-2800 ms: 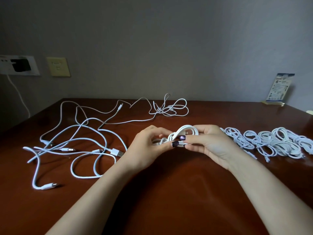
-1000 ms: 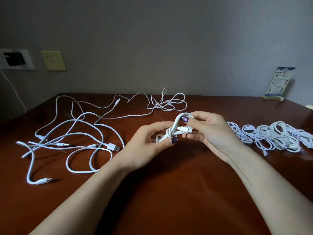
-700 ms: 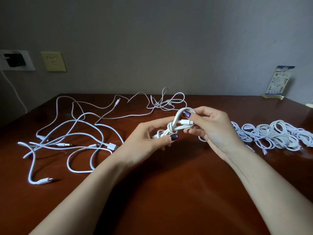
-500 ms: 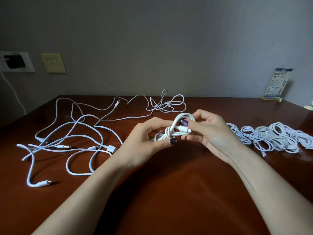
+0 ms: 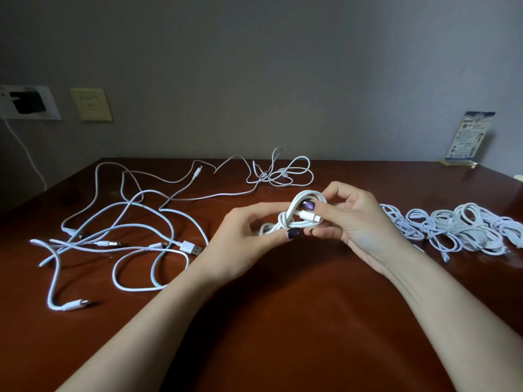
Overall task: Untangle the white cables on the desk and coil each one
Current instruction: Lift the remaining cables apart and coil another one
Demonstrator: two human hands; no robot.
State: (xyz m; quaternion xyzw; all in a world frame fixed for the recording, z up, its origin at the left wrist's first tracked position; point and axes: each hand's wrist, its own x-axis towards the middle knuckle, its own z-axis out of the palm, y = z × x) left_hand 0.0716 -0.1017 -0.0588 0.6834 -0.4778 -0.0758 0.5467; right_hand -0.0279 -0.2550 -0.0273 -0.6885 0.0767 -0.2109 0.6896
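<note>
Both hands hold one coiled white cable (image 5: 294,210) above the middle of the dark wooden desk (image 5: 283,321). My left hand (image 5: 243,244) pinches the wrapped middle of the coil between thumb and fingers. My right hand (image 5: 353,222) grips the coil's right loop, its thumb pressing the cable's white plug (image 5: 310,215). A tangle of loose white cables (image 5: 127,230) sprawls over the desk's left half. A smaller knotted cable (image 5: 283,174) lies at the back centre. A row of coiled white cables (image 5: 458,230) lies at the right.
A wall outlet with a black plug and white cord (image 5: 27,103) and a beige switch plate (image 5: 90,104) sit on the wall at left. A small printed card stand (image 5: 467,140) stands at the desk's back right corner.
The hands lifted the coil off the desk, turned it, and worked the plug end round its middle. The loose cables and the row of coils have not moved.
</note>
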